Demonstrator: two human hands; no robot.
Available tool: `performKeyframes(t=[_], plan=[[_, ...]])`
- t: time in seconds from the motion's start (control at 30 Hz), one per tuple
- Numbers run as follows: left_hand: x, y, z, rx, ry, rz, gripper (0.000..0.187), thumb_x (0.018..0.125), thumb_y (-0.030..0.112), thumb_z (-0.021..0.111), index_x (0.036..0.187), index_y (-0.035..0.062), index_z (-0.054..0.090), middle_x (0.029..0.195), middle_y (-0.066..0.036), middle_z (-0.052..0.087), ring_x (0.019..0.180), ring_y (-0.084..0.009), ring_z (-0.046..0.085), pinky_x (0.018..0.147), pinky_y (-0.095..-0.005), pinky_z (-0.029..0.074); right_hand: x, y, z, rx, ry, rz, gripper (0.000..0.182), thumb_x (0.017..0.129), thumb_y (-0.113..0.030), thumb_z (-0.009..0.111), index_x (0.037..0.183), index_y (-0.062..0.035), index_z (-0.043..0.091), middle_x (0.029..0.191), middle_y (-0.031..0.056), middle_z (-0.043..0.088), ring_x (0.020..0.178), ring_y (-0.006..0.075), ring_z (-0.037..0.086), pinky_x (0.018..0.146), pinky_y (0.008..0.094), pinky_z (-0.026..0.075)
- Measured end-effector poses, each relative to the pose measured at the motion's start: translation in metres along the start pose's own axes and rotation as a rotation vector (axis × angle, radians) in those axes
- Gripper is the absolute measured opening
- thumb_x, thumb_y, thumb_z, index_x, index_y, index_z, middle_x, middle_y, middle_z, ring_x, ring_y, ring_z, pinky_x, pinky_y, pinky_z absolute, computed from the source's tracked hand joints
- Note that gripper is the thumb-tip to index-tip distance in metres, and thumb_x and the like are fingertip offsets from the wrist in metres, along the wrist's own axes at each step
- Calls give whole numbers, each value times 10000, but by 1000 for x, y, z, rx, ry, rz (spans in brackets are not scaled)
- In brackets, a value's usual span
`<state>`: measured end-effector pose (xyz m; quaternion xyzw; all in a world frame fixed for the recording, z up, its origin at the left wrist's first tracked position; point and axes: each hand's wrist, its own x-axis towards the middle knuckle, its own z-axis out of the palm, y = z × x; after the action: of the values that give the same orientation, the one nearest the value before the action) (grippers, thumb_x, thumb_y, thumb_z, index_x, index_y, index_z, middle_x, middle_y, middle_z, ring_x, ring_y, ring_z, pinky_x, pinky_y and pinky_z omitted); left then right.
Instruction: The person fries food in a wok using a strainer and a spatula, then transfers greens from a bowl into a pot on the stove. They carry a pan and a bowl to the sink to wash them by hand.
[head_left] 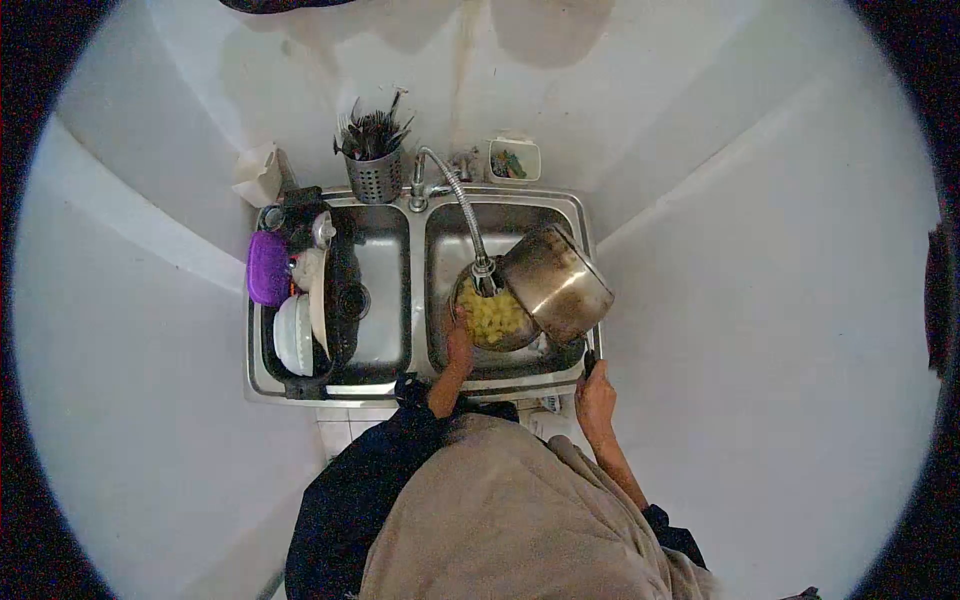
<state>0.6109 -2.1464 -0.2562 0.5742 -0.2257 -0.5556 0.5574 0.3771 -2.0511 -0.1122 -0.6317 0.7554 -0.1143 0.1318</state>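
Observation:
My right hand (595,400) is wrapped round the black handle of a metal pot (556,284), which is tilted over the right basin. Below the pot's edge, yellow chunks (490,315) lie in a round colander or bowl (515,343) inside that basin. My left hand (460,345) is at the near left edge of this round container; its fingers are too small to make out clearly. Above the chunks hangs the end of the flexible faucet (484,270).
The left basin (385,260) has a black rack at its left with white bowls (293,335) and a purple container (267,269). Behind the sink stand a metal cutlery holder (376,180), a small white tub (515,160) and a white container (258,177).

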Motion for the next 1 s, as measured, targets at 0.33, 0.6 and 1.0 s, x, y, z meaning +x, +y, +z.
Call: performKeyframes(t=[0.33,0.6,1.0], plan=[[2,-3,-8,-71,102,-48,745,884,533,431,1411,80,162,1417,-156,245,1253,-315,316,1022,-404,268,8,2,-10,171,-2,86,225,809,-91,550,952,-1,401,689,251,563,655,426,568,555,485,422],[-2,21,-31,-205,82,141,564,946,397,391,1353,28,267,1302,-185,372,1161,-260,407,969,-374,330,63,9,-5,666,-259,215,158,827,-123,560,825,-18,443,570,75,505,431,187,491,378,329,384],[-38,92,-55,-406,248,243,460,941,276,418,1320,56,279,1263,-166,425,1065,-280,524,866,-382,474,100,15,58,1090,-778,332,301,806,-132,616,1013,-15,431,558,17,458,366,127,410,343,266,364]])
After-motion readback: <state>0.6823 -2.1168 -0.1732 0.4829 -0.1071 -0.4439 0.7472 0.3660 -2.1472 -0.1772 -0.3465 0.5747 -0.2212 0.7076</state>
